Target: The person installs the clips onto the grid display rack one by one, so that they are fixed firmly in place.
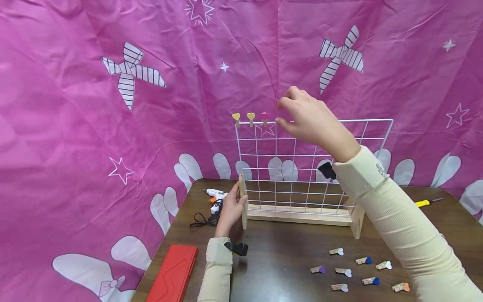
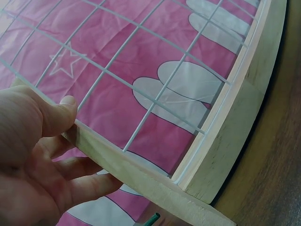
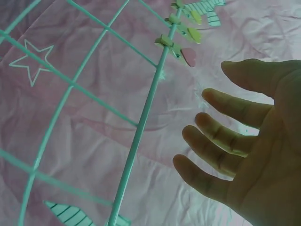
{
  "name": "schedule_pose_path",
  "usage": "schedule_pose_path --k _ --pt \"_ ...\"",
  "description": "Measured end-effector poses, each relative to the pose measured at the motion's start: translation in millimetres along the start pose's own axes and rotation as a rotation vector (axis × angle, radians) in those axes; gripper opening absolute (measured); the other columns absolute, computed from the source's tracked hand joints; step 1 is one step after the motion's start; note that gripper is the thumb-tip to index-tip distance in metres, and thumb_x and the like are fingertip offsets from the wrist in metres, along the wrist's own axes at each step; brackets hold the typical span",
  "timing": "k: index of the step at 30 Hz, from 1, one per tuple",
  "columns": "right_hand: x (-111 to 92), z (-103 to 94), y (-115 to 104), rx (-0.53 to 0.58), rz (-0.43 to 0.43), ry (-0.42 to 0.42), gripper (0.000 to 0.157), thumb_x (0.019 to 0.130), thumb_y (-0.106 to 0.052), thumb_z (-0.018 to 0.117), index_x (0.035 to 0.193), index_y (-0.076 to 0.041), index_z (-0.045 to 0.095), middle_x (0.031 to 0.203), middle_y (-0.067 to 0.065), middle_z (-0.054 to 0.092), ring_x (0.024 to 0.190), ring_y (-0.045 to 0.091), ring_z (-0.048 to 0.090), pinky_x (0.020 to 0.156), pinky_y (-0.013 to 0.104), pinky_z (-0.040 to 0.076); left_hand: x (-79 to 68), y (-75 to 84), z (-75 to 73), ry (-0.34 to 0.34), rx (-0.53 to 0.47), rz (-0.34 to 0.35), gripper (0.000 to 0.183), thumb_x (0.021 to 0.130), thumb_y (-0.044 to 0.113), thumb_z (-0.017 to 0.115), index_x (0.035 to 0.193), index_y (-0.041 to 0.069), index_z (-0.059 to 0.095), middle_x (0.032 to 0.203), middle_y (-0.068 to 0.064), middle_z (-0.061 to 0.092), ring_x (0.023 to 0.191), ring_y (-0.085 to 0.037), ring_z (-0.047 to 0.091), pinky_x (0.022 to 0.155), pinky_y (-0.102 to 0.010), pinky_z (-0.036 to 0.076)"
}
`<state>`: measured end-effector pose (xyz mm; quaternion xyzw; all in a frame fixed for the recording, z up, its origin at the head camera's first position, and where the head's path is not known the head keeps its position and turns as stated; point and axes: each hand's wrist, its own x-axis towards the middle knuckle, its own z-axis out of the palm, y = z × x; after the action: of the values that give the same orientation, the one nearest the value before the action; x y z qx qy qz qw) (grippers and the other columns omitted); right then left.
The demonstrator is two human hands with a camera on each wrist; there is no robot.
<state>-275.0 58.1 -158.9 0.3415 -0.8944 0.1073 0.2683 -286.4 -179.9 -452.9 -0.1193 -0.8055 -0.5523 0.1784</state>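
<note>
A white wire grid [image 1: 294,161] stands upright in a wooden base [image 1: 298,214] on the table. Along its top wire, towards the left end, sit a yellow heart clothespin [image 1: 236,117], a second yellow heart clothespin [image 1: 251,118] and a pink heart clothespin [image 1: 265,118]. My left hand [image 1: 231,209] grips the base's left wooden upright [image 2: 136,167], thumb on one side and fingers on the other. Just right of the pink clothespin, my right hand [image 1: 305,115] hovers at the top wire. In the right wrist view its fingers [image 3: 218,134] are spread apart and hold nothing.
Several heart clothespins lie at the front right, among them a purple one [image 1: 318,269] and an orange one [image 1: 401,287]. A glue gun [image 1: 216,193] with black cord lies behind my left hand. A red case [image 1: 172,274] is front left, a yellow-handled screwdriver [image 1: 423,203] far right.
</note>
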Motion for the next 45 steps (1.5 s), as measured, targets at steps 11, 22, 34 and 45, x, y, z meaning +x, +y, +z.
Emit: schedule_pose_path --k 11,22,34,45 --pt "-71.7 16.9 18.1 0.060 -0.030 0.109 0.018 0.085 -0.021 0.065 0.097 -0.008 0.064 0.094 0.004 0.053 0.072 0.019 0.054 0.058 0.036 0.048 7.9 -1.4 -1.7 -0.019 -0.010 -0.066 0.057 0.090 0.001 0.056 0.142 0.006 0.034 0.133 -0.024 0.046 0.115 -0.033 0.051 0.091 -0.044 0.046" --pt "-138.9 62.0 39.5 0.099 -0.009 0.077 0.016 0.082 -0.019 0.068 0.096 -0.012 0.062 0.095 0.000 0.056 0.071 0.014 0.055 0.055 0.034 0.048 8.1 -1.5 -2.3 -0.009 0.001 -0.085 0.057 0.090 0.001 0.056 0.142 0.005 0.033 0.132 -0.023 0.047 0.115 -0.031 0.052 0.091 -0.042 0.047" --pt "-209.8 125.2 61.7 0.165 0.021 -0.045 0.013 0.082 -0.017 0.068 0.094 -0.014 0.063 0.091 -0.006 0.057 0.076 0.012 0.060 0.062 0.033 0.052 3.0 -5.0 -4.7 -0.013 -0.005 -0.083 0.057 0.091 0.002 0.056 0.142 0.006 0.033 0.133 -0.024 0.046 0.117 -0.032 0.050 0.092 -0.043 0.046" --pt "-260.8 168.8 77.8 0.143 0.023 -0.340 0.013 0.076 -0.015 0.072 0.084 -0.016 0.063 0.082 -0.008 0.053 0.066 0.004 0.049 0.050 0.026 0.045 4.6 -6.5 0.0 -0.021 -0.021 -0.093 0.056 0.091 0.001 0.055 0.142 0.006 0.034 0.132 -0.024 0.047 0.115 -0.031 0.052 0.092 -0.040 0.047"
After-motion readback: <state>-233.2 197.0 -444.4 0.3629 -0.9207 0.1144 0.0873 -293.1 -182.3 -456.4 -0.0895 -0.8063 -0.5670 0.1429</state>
